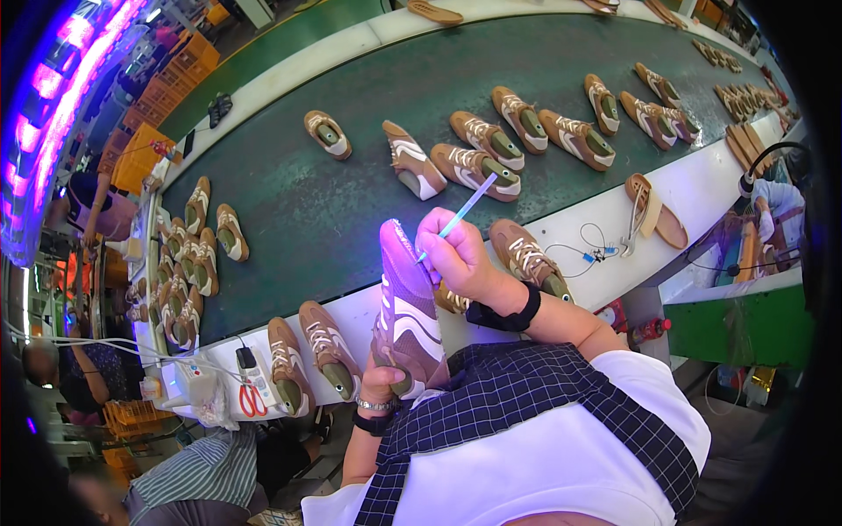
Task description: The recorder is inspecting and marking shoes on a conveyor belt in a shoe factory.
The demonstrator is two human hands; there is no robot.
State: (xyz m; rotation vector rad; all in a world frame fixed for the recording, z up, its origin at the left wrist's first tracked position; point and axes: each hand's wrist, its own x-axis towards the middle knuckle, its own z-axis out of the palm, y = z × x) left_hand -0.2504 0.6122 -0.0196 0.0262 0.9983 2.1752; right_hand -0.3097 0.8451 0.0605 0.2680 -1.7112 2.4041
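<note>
My left hand (pixel 383 384) grips a brown sneaker (pixel 409 302) with white side stripes by its heel, toe pointing away from me. A green shoe last (pixel 402 382) shows at its opening. Pinched in my right hand (pixel 458 254) is a slim, light-blue pen (pixel 467 206). The pen's lower tip is at the shoe's side near the toe, and purplish light falls on that part. Just right of my right hand, another brown sneaker (pixel 524 250) with white laces lies on the pale ledge. Two more sneakers, a left one (pixel 288 361) and a right one (pixel 328 344), lie left of the held shoe.
Beyond the ledge, a green conveyor belt (pixel 289 210) carries several similar sneakers. A sandal-like sole (pixel 671 223) and wire with blue tags (pixel 596 252) lie on the right ledge. Red-handled scissors (pixel 253 400) and a power strip (pixel 256 373) are at left. Co-workers sit nearby.
</note>
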